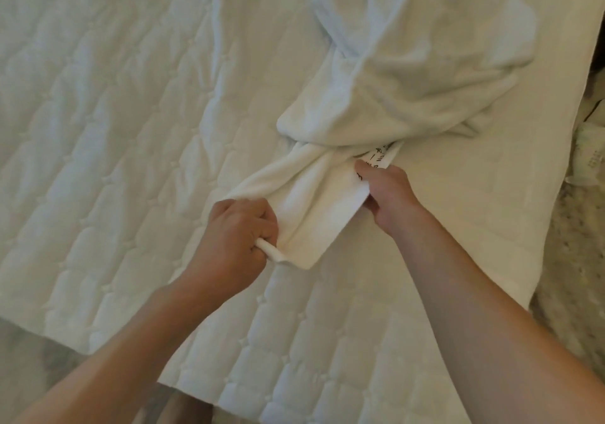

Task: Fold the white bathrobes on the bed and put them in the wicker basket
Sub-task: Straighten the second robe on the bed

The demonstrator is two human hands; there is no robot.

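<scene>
A crumpled white bathrobe lies in a heap on the bed, toward the upper right. A narrow end of it stretches down toward me. My left hand is closed on the lower left edge of that end. My right hand pinches its right edge, just below a white label with black writing. The fabric is pulled taut between both hands. No wicker basket is in view.
The bed has a white quilted cover with a smooth white band along its right side. Its corner points toward me at the bottom. Pale speckled floor runs along the right, with a white item lying at the edge.
</scene>
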